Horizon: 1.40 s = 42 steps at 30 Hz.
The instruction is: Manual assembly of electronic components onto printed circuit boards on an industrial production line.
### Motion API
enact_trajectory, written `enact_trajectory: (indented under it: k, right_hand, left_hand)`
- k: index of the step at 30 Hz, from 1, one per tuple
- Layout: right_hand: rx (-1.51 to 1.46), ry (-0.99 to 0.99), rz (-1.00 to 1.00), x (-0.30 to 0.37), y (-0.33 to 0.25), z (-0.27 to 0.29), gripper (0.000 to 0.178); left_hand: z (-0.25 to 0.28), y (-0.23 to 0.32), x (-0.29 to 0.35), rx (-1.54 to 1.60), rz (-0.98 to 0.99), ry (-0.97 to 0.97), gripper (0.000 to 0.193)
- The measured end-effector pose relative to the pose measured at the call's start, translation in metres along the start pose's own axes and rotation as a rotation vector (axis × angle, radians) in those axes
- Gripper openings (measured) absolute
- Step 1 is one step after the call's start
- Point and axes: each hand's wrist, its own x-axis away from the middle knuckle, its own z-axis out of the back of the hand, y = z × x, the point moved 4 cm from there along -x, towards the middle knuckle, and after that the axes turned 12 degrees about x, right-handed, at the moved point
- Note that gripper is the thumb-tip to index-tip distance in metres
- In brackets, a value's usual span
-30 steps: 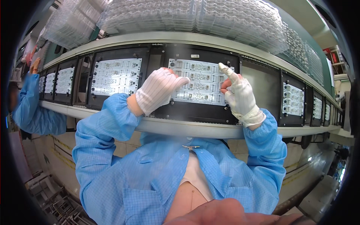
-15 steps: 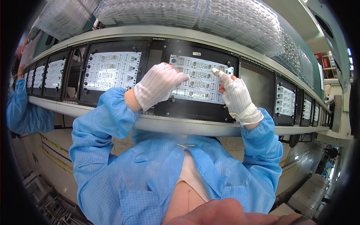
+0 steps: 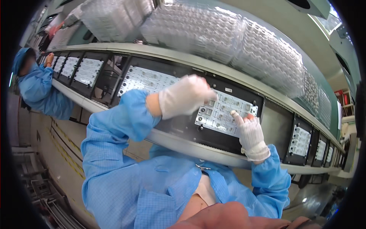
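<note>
A white circuit board panel with rows of small parts lies in a black carrier frame in front of me. My left hand, in a white glove, is over the panel's left upper part, blurred by motion. Its fingers look bunched, and whatever they might hold is hidden. My right hand wears a striped white glove with bare fingertips showing. It rests at the panel's right edge, one covered digit stretched over the board and apart from the curled fingers, with nothing visible between them.
More panels in black frames stand along the line, such as the left panel and the right panel. Stacked clear plastic trays fill the far side behind a metal rail. A co-worker in blue is at the far left.
My view has turned left and tilted, bringing more of the co-worker in. My left hand stays near the board's left upper part, now more bunched and blurred; the right stays at the right edge.
</note>
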Motion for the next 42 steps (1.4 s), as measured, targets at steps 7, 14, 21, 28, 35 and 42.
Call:
enact_trajectory:
  k: [7, 14, 21, 28, 35, 42]
  right_hand:
    - [-0.303, -0.192, -0.074, -0.002, 0.031, 0.007, 0.072]
    - [-0.226, 0.077, -0.139, -0.018, 0.096, 0.048, 0.048]
    - [-0.056, 0.206, -0.436, -0.069, 0.227, 0.051, 0.041]
    - [-0.172, 0.150, -0.482, -0.200, 0.228, 0.009, 0.039]
    - [0.269, -0.123, -0.388, -0.266, 0.210, -0.015, 0.040]
    - [0.021, 0.189, -0.259, -0.241, 0.184, 0.018, 0.038]
  left_hand:
    - [0.114, -0.180, -0.050, -0.506, 0.311, 0.350, 0.033]
    - [0.151, -0.285, -0.071, -0.608, 0.647, 0.119, 0.033]
    - [0.181, -0.311, -0.075, -0.456, 0.694, 0.106, 0.032]
    - [0.144, -0.181, -0.072, -0.145, 0.361, 0.277, 0.043]
    - [0.061, -0.045, -0.030, 0.012, 0.174, 0.090, 0.043]
    - [-0.014, 0.026, 0.015, 0.129, 0.139, -0.074, 0.032]
